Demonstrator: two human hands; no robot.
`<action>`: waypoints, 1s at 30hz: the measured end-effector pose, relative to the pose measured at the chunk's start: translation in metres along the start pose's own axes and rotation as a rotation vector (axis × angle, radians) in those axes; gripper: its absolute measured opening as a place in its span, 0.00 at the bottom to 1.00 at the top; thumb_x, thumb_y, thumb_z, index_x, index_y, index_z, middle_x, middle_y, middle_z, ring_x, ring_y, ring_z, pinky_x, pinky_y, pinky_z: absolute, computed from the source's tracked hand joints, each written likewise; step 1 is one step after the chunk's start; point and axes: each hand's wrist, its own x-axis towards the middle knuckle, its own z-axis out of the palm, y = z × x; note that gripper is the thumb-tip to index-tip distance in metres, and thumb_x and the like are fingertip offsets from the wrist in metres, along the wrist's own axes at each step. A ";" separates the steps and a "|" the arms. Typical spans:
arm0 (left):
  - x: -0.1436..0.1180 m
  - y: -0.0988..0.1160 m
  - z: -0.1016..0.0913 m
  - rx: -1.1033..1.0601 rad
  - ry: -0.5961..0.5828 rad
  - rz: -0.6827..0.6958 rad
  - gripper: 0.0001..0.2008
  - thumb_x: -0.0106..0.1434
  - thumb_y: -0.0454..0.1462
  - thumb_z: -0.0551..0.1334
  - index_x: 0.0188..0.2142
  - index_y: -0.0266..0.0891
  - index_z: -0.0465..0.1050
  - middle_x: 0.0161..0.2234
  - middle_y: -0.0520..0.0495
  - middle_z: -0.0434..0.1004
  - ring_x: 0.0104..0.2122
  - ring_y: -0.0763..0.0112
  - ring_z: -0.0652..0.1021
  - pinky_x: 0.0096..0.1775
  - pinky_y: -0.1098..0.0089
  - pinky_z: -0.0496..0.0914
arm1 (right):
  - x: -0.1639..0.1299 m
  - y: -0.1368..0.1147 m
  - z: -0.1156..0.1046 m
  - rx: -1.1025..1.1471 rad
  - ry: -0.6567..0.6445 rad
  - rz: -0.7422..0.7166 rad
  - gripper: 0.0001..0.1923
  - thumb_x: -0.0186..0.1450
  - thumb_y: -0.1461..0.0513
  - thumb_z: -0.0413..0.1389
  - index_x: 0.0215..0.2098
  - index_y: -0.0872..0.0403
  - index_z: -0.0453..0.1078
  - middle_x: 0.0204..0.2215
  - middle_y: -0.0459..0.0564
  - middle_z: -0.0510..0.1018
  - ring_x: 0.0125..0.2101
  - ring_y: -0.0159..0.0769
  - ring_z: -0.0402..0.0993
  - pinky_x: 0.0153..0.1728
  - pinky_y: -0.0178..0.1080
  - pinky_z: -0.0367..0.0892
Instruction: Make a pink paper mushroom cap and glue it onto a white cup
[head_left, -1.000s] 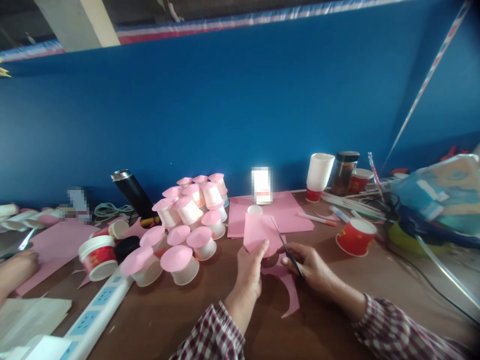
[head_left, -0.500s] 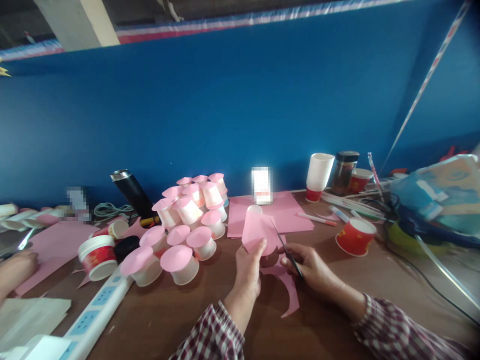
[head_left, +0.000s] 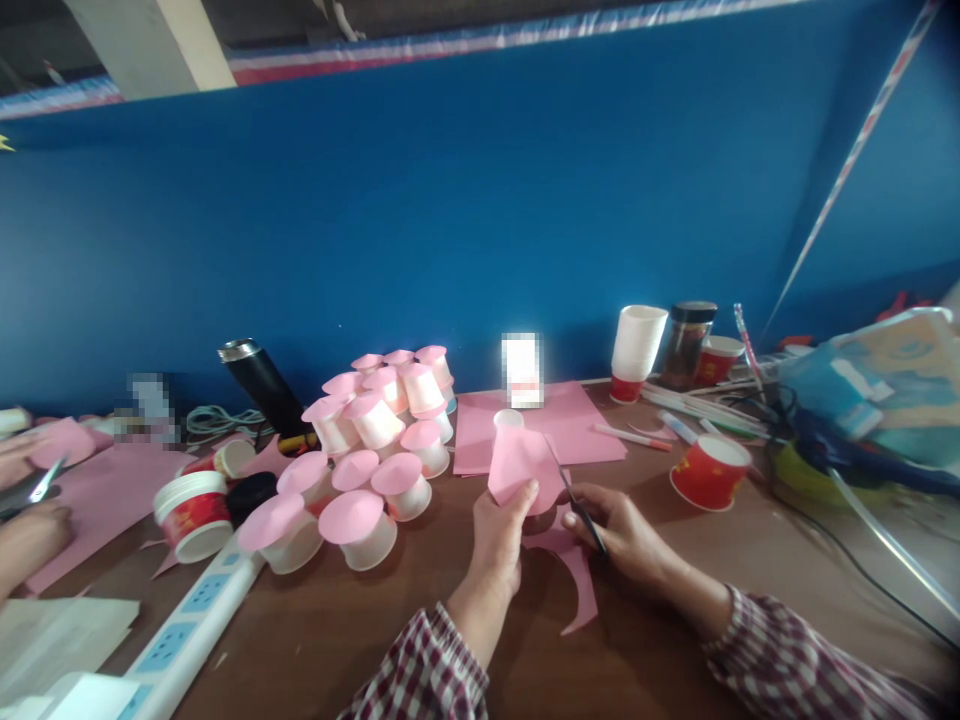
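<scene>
Now left hand (head_left: 496, 540) fingers pinch pink paper (head_left: 520, 462), right hand (head_left: 622, 535) grips scissors (head_left: 577, 500); a slip could tear the curve.

Brown table (head_left: 420, 620) — pink-topped cups (head_left: 367, 440), pink sheets (head_left: 555, 420), power strip (head_left: 187, 625)

About fourteen pink-topped white cups (head_left: 358, 528) sit heaped together, though the ones at the back overlap and are hard to count. Four red paper cups (head_left: 709, 472) are in view, plus one black flask (head_left: 264, 385), one dark-lidded jar (head_left: 687, 345) and one white power strip (head_left: 186, 626). Two pairs of scissors (head_left: 577, 505) show, one with each person.
</scene>
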 end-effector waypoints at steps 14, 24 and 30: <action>-0.003 0.006 0.002 -0.026 -0.010 -0.019 0.21 0.47 0.43 0.70 0.35 0.27 0.73 0.27 0.40 0.77 0.25 0.65 0.77 0.29 0.66 0.71 | 0.000 -0.004 -0.001 -0.002 0.007 0.013 0.19 0.55 0.54 0.62 0.38 0.60 0.70 0.21 0.43 0.68 0.21 0.27 0.62 0.21 0.30 0.58; -0.002 0.005 0.002 -0.023 0.004 -0.017 0.20 0.48 0.43 0.69 0.34 0.28 0.73 0.26 0.42 0.76 0.25 0.67 0.76 0.29 0.67 0.70 | 0.000 -0.003 0.000 0.016 0.017 0.023 0.18 0.55 0.57 0.63 0.37 0.61 0.70 0.19 0.41 0.65 0.20 0.25 0.59 0.20 0.30 0.56; -0.001 0.004 0.001 -0.029 0.000 -0.004 0.20 0.48 0.43 0.69 0.34 0.28 0.73 0.26 0.42 0.76 0.24 0.68 0.76 0.28 0.68 0.70 | 0.001 -0.001 -0.001 0.003 0.009 0.026 0.17 0.55 0.58 0.62 0.38 0.61 0.70 0.18 0.40 0.65 0.19 0.24 0.57 0.19 0.29 0.55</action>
